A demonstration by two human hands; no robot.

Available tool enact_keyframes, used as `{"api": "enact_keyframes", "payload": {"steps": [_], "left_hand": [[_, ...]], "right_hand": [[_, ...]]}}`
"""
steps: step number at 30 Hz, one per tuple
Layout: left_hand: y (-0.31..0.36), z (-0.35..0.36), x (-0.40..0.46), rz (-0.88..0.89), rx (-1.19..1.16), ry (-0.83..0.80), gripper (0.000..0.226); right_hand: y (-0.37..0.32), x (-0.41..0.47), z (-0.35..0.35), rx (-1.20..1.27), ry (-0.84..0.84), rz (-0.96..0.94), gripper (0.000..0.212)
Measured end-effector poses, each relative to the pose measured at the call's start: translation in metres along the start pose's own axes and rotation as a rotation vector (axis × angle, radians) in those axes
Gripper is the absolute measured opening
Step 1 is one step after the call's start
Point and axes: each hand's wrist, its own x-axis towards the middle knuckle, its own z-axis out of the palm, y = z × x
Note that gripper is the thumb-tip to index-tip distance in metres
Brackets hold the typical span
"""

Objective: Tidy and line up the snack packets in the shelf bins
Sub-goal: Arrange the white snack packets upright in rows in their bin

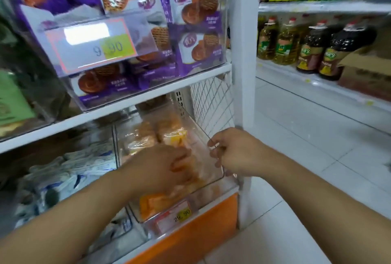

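A clear plastic bin (215, 170) on the lower shelf holds several orange snack packets (175, 136). My left hand (160, 166) reaches into the bin from above, palm down, its fingers curled over the orange packets near the front. My right hand (234, 153) pinches the bin's right wall near its upper edge. On the shelf above, a second clear bin (203, 68) is filled with purple and white biscuit packets (196, 5), some upright and some leaning.
A bin of white and blue packets (69, 170) stands left of the orange one. A white upright post (243, 52) and wire mesh (211, 102) close the shelf's right end. Oil bottles (311, 47) line the far shelves across a tiled floor (296, 147).
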Motion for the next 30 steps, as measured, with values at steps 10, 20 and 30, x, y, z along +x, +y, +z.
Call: {"api": "enact_keyframes", "payload": {"steps": [10,20,30], "left_hand": [[-0.031,-0.019,-0.024,-0.052,0.090,0.134,0.031],[-0.034,-0.013,-0.022,-0.163,-0.132,0.201,0.043],[-0.040,-0.036,-0.106,-0.131,-0.321,0.341,0.047]], "right_hand": [[0.004,-0.001,-0.004,0.001,0.011,-0.028,0.032],[-0.001,-0.010,-0.005,-0.100,0.099,-0.099,0.026],[-0.039,-0.029,0.012,-0.240,0.258,-0.287,0.028]]}}
